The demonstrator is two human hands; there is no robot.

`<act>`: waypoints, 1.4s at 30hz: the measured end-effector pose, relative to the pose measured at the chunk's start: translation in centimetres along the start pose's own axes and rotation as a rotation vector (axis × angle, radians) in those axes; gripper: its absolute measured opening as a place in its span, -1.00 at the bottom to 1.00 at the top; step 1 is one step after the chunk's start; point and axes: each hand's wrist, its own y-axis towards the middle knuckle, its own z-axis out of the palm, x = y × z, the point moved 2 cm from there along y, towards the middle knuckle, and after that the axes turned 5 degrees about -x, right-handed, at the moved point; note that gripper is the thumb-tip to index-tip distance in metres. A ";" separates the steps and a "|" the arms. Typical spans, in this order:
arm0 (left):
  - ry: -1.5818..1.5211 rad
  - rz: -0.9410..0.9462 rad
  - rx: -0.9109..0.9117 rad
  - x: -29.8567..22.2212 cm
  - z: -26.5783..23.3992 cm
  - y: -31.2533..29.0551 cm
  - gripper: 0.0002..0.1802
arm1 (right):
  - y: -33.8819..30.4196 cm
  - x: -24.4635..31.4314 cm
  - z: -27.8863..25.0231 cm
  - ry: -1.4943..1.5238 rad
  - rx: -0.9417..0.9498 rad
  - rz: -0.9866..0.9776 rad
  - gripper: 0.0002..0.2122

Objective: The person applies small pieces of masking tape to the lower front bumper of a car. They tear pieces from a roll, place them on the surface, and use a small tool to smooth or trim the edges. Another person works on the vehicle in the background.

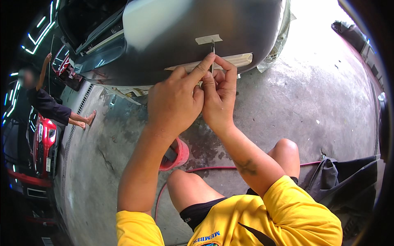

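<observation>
Both my hands meet in front of a dark car bumper (172, 37). They grip a thin, narrow blade-like tool (212, 47), held upright. Its top end lies at a short piece of masking tape (203, 40) stuck on the panel. My right hand (220, 100) pinches the tool low down, its other fingers curled. From the left, my left hand (172, 100) comes in with its index fingertip pressed on the tool and the rest bent. Behind my fingers runs a wider strip of layered masking tape (243, 61), partly hidden by them.
A red bucket (180, 155) stands on the wet-stained concrete floor by my left knee. A red hose (217, 167) crosses beneath me. Dark cloth (340, 180) lies at right. Far left are another person (51, 104) with a raised arm and a red car (46, 139). Plastic sheeting (273, 53) edges the bumper.
</observation>
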 end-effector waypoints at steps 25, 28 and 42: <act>0.123 0.035 0.163 0.4 -3.0 0.9 -0.33 | -0.9 -1.0 2.7 0.255 -0.086 0.086 -0.66; 0.173 0.064 0.188 0.2 -3.9 1.3 -0.35 | -1.1 -1.1 3.2 0.307 -0.065 0.085 -0.66; -0.061 -0.034 0.122 1.1 -3.5 -0.6 -0.26 | -2.3 -0.2 0.3 0.090 -0.074 0.085 -0.68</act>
